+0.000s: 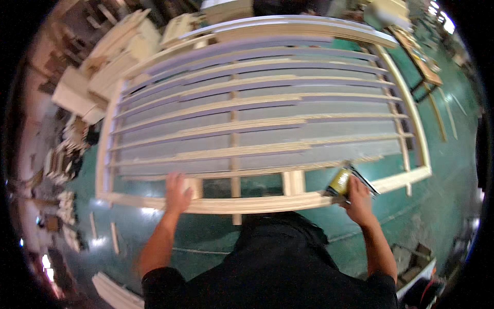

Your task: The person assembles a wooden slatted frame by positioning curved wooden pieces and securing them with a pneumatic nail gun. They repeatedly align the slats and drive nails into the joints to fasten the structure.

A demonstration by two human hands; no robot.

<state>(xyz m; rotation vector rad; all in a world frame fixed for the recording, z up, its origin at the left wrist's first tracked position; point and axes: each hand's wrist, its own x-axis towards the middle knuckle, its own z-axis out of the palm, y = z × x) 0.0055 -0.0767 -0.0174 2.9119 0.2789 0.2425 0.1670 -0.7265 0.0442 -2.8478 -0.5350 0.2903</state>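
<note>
A large pale wooden frame (254, 204) lies in front of me. Several long slats (257, 123) run lengthwise across it over grey-lilac panels (267, 138). My left hand (177, 194) rests on the near rail with its fingers stretched out, beside a short wooden block (195, 187). A second short block (294, 183) stands between the near rail and the nearest slat. Near the frame's right front corner, my right hand (357, 200) is closed round the handle of a yellow and black nail gun (339, 183). The gun's nose is too blurred to make out.
Stacked pale boards (123, 46) stand beyond the frame's left end. A wooden bench (422, 69) is at the far right, with loose strips (436, 116) on the green floor (442, 170) by it. Crossbar ends (236, 219) jut out past the near rail. White boards (116, 291) lie lower left.
</note>
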